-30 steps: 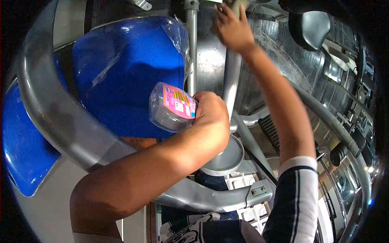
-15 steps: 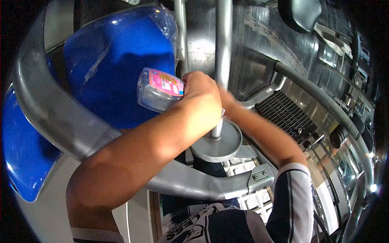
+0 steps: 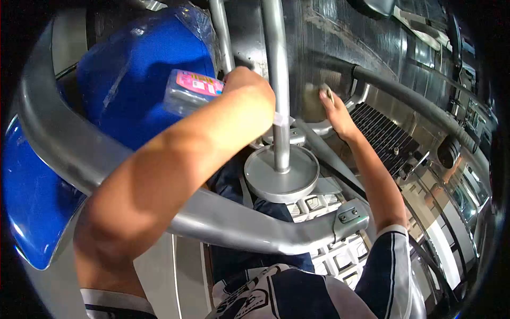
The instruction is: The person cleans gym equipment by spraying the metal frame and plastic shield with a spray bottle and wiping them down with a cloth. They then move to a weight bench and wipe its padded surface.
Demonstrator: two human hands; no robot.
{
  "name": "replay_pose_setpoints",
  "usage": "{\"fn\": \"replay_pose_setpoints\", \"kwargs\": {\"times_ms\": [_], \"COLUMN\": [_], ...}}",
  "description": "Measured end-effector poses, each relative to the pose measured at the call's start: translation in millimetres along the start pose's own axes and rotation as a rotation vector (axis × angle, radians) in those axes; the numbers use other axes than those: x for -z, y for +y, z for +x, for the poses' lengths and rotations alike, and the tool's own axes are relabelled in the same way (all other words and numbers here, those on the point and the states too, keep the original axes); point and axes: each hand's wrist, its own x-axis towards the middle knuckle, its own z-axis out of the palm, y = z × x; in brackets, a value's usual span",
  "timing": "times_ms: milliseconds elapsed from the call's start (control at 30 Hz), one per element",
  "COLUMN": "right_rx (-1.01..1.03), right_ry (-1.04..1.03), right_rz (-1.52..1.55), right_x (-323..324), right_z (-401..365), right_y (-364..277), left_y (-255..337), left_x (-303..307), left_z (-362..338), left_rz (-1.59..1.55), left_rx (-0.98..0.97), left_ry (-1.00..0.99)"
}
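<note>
My left hand (image 3: 248, 87) is closed around the neck end of a clear plastic bottle (image 3: 183, 101) with a pink label. The bottle lies tilted on its side in the air, its base toward the blue padded seat (image 3: 143, 64), which is partly wrapped in clear plastic. A small whitish piece shows beside my left wrist, against the upright metal pole (image 3: 276, 69). Right of the pole, my right hand (image 3: 337, 112) is closed, with a small pale thing at its fingertips that I cannot make out. That hand is close to the shiny dark metal panel (image 3: 324, 53).
A thick grey curved tube (image 3: 239, 226) crosses in front of my body. The pole stands on a round grey disc (image 3: 281, 186). To the right are a black ribbed pedal-like plate (image 3: 385, 130) and a long dark rail (image 3: 414, 98). White patterned flooring (image 3: 340, 260) shows below.
My right hand has moved out from behind my left hand, up and right toward the metal panel. My left hand and the bottle appear slightly higher and further left; the whole view has shifted.
</note>
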Motion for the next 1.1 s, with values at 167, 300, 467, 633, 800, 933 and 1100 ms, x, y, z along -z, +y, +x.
{"fn": "replay_pose_setpoints", "kwargs": {"times_ms": [167,300,467,633,800,933,1100], "right_rx": [0.366,0.200,0.131,0.124,0.138,-0.070,0.002], "right_ry": [0.346,-0.098,-0.417,-0.612,-0.509,-0.667,-0.687], "right_rz": [-0.552,-0.757,-0.836,-0.691,-0.859,-0.926,-1.003], "right_x": [-88.8,-94.7,-93.1,-136.1,-213.9,-223.1,-224.0], "right_z": [1.2,-58.3,-95.8,-99.1,-72.6,-10.0,-22.1], "right_y": [13.9,42.0,108.5,75.5,114.5,124.5,117.0], "left_y": [-4.3,-2.5,-3.0,-5.6,-3.0,-10.1,10.4], "left_x": [3.5,5.9,4.7,11.0,21.7,19.8,-9.4], "left_z": [-1.1,-4.4,-0.6,-2.9,-11.8,-14.9,-0.2], "left_rz": [0.025,0.055,0.082,0.039,0.038,0.027,-0.145], "left_rx": [-0.008,-0.008,0.025,0.040,0.027,-0.074,-0.172], "left_ry": [0.017,0.026,0.101,0.095,0.036,0.005,-0.057]}}
